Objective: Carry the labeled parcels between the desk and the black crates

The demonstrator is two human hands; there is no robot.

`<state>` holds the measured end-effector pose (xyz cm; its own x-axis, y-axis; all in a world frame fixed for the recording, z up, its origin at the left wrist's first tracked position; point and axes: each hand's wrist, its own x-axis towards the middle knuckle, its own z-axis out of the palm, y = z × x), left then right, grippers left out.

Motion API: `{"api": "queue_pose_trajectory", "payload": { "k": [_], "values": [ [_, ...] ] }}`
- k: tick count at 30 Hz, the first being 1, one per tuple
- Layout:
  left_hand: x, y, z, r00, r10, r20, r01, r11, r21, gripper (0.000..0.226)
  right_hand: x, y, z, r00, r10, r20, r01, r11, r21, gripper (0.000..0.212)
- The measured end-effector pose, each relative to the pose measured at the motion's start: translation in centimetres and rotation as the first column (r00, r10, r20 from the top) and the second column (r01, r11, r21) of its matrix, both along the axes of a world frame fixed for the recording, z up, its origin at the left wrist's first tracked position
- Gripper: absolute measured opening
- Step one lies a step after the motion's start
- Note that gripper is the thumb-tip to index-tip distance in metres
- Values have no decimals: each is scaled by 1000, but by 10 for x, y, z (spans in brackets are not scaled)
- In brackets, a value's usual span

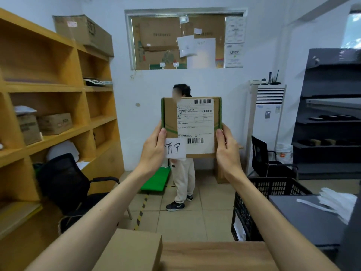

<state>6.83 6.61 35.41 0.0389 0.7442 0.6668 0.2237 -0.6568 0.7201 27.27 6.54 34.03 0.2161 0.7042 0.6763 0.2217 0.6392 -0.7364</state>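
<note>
The left hand [154, 147] curls its thumb over the front of the lower left edge of a flat brown cardboard parcel with green side trim [170, 118], the other fingers hidden behind it; the right hand [226, 147] grasps the lower right edge the same way. Between them the parcel is held upright in the air at arm's length, well above the wooden desk [214, 255] at the bottom of the view, its face turned to the camera.

This looks like the reading step: the parcel is lifted and its label checked before it is taken to a crate. The next move probably calls for lowering it to the right, toward the black perforated plastic crate [273, 187] standing on the floor beside the desk's far right corner, with both hands keeping it level.

A white printed shipping label [195, 124] with barcodes at top and bottom covers most of the face; a small white slip with handwritten characters [174, 148] hangs at the lower left corner, touching the left thumb.
</note>
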Motion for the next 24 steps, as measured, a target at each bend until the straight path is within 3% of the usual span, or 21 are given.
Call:
{"api": "queue_pose_trajectory", "payload": {
  "k": [5, 11, 14, 19, 24],
  "values": [
    [-64, -15, 4, 987, 155, -29, -154, 988, 32, 43, -59, 11, 5, 992, 124, -8, -124, 992, -31, 42],
    [-195, -74, 7, 904, 427, 5, -427, 904, 12, 44, -201, 4, 11, 909, 418, 5, -417, 908, -33, 36],
    [-268, -128, 4, 794, 608, 14, -608, 794, -7, 46, -294, -15, 10, 830, 557, 25, -555, 829, -62, 37],
    [-384, -241, 4, 581, 813, 44, -814, 581, 17, 41, -447, -84, 14, 614, 788, 53, -785, 616, -62, 40],
    [-471, -380, 10, 290, 952, 95, -956, 293, -19, 46, -587, -188, 26, 362, 931, 55, -928, 365, -76, 41]
  ]
}}
